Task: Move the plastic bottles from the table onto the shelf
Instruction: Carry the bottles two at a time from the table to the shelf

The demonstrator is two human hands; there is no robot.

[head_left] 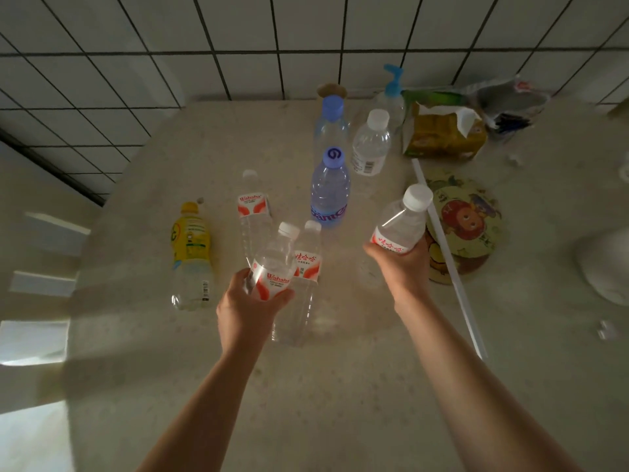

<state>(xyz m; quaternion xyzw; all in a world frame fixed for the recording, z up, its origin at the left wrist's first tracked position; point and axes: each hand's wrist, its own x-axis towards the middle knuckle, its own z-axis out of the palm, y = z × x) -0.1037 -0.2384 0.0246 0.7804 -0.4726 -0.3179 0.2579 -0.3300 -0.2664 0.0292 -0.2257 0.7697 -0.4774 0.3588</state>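
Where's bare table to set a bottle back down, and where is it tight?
Free: the near table under the forearms, and the far left stretch between the tiled wall and the yellow bottle. Crowded: the middle cluster of bottles round the blue-capped bottle, and the right side by the tissue pack and round mat.

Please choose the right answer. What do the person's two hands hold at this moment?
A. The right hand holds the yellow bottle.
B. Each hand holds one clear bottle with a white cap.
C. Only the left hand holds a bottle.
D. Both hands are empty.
B: the left hand grips a clear bottle with a white cap, and the right hand grips another; the yellow bottle stands untouched on the table.
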